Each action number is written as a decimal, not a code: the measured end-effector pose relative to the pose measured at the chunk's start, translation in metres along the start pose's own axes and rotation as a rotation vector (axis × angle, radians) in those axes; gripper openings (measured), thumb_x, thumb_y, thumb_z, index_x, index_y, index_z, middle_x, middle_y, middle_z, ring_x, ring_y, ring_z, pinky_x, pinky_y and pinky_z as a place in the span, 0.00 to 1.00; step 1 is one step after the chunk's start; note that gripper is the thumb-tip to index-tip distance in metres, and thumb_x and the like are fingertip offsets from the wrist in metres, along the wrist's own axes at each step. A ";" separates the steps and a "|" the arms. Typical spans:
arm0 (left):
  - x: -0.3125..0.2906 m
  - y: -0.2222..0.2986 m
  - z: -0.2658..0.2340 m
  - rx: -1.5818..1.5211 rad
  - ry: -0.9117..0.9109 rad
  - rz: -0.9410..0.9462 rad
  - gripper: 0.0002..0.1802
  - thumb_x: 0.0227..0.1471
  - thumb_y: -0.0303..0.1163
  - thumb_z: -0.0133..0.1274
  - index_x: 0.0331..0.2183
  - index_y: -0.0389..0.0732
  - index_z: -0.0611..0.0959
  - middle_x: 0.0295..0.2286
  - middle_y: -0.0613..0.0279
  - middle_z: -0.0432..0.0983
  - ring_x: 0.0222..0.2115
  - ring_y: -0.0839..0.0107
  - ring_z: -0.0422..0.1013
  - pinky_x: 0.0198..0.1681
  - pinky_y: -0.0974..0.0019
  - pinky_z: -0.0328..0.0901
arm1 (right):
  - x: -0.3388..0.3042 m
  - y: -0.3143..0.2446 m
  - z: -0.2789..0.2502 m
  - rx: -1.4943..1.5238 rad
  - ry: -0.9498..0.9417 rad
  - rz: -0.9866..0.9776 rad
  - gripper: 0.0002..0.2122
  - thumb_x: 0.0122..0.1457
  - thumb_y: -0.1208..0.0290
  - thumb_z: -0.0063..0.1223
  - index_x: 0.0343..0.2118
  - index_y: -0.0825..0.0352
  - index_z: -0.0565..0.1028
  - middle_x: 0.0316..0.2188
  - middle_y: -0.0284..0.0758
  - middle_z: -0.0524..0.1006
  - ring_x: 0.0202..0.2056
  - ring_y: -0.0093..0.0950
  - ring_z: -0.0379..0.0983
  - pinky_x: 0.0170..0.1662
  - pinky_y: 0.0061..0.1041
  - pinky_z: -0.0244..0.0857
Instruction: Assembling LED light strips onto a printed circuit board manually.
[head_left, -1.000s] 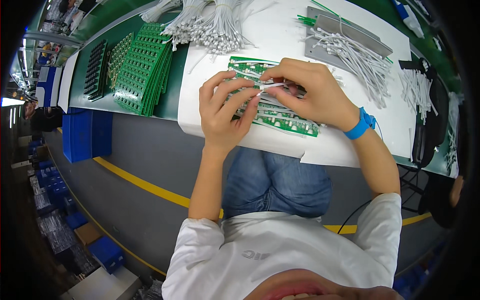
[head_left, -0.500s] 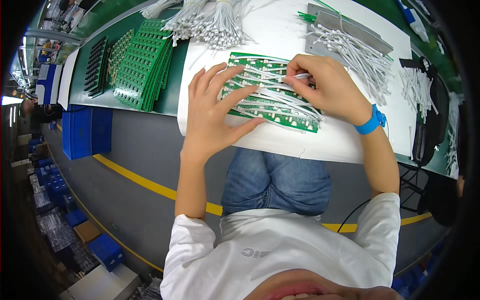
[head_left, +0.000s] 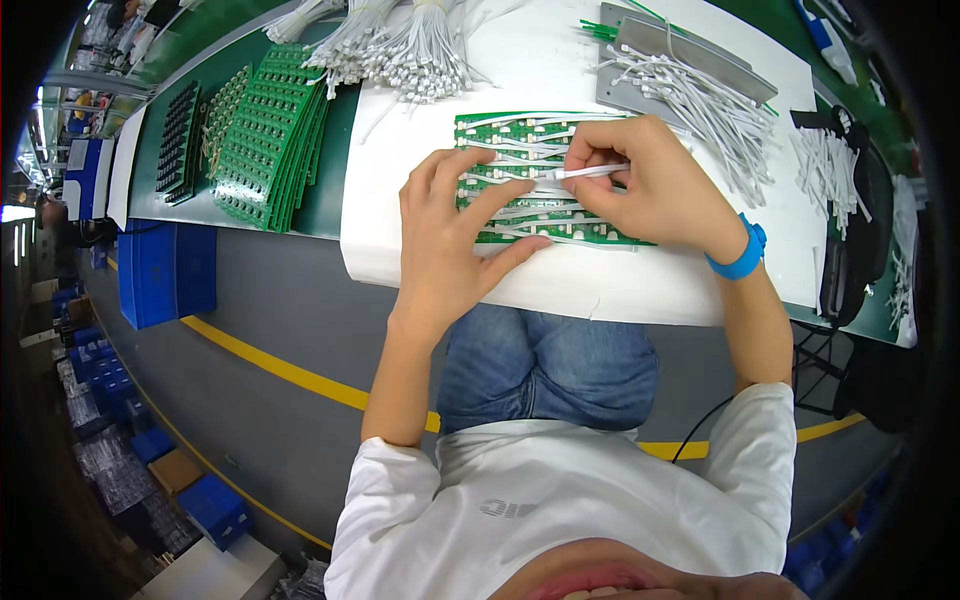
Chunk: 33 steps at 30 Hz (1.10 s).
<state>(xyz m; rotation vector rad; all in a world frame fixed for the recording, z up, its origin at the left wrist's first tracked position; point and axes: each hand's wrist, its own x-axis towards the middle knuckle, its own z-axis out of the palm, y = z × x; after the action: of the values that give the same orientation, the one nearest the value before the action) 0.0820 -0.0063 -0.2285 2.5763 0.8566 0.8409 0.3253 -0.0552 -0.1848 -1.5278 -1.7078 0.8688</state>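
Note:
A green circuit board panel (head_left: 490, 132) lies on the white-covered tabletop in front of me, with several white cables running across it. My left hand (head_left: 440, 225) spreads over its left part, fingers apart, with fingertips resting on the board and its cables. Between thumb and forefinger my right hand (head_left: 665, 190) pinches a white cable (head_left: 600, 172). The cable's connector end lies low over the middle of the board, close to my left forefinger. Whether that end sits in a socket is too small to tell. A blue band circles my right wrist.
Bundles of white cables (head_left: 430, 60) lie beyond the board. A loose cable pile (head_left: 715, 120) rests against a grey metal bracket (head_left: 690, 45) at far right. Stacked green boards (head_left: 268, 140) stand left. A black bag (head_left: 868, 220) lies right; a blue bin (head_left: 165, 275) is beside the table.
My left hand has shifted right along the board, and my right hand slightly left with the cable. The board now lies straighter. The view has moved a little.

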 end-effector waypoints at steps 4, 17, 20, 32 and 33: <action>-0.002 -0.002 0.002 -0.022 0.003 -0.025 0.27 0.36 0.41 0.78 0.43 0.50 0.91 0.54 0.59 0.74 0.58 0.52 0.65 0.60 0.50 0.62 | 0.000 0.009 0.009 0.020 0.035 -0.014 0.07 0.53 0.71 0.65 0.26 0.70 0.80 0.20 0.42 0.78 0.23 0.36 0.77 0.30 0.32 0.69; -0.007 -0.007 0.009 -0.086 0.125 -0.006 0.22 0.34 0.39 0.79 0.37 0.51 0.91 0.51 0.63 0.77 0.58 0.51 0.67 0.59 0.50 0.65 | 0.005 -0.006 0.015 0.002 0.043 0.063 0.07 0.52 0.72 0.65 0.27 0.71 0.82 0.22 0.43 0.81 0.23 0.34 0.78 0.30 0.30 0.71; -0.008 -0.003 0.013 -0.112 0.118 -0.040 0.22 0.35 0.42 0.79 0.36 0.52 0.90 0.50 0.65 0.76 0.57 0.51 0.67 0.59 0.50 0.65 | 0.000 0.002 0.018 0.016 0.059 0.082 0.07 0.52 0.72 0.64 0.28 0.72 0.81 0.20 0.43 0.80 0.22 0.35 0.78 0.30 0.30 0.71; -0.009 0.013 0.015 -0.158 0.120 -0.148 0.22 0.36 0.36 0.79 0.38 0.47 0.92 0.54 0.58 0.74 0.57 0.51 0.67 0.59 0.50 0.66 | -0.005 -0.004 0.029 -0.154 0.121 0.105 0.07 0.58 0.71 0.60 0.30 0.70 0.82 0.21 0.44 0.80 0.26 0.43 0.80 0.32 0.39 0.72; -0.010 0.016 0.012 -0.147 0.104 -0.163 0.23 0.36 0.36 0.79 0.38 0.47 0.91 0.54 0.56 0.74 0.57 0.50 0.66 0.59 0.50 0.66 | -0.004 -0.001 0.031 -0.147 0.138 0.082 0.06 0.58 0.73 0.62 0.32 0.71 0.81 0.22 0.43 0.80 0.24 0.38 0.79 0.31 0.35 0.71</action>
<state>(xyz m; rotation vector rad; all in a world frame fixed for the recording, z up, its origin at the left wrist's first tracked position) 0.0900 -0.0261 -0.2354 2.3183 0.9808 0.9577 0.2991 -0.0602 -0.2018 -1.7244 -1.6484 0.6738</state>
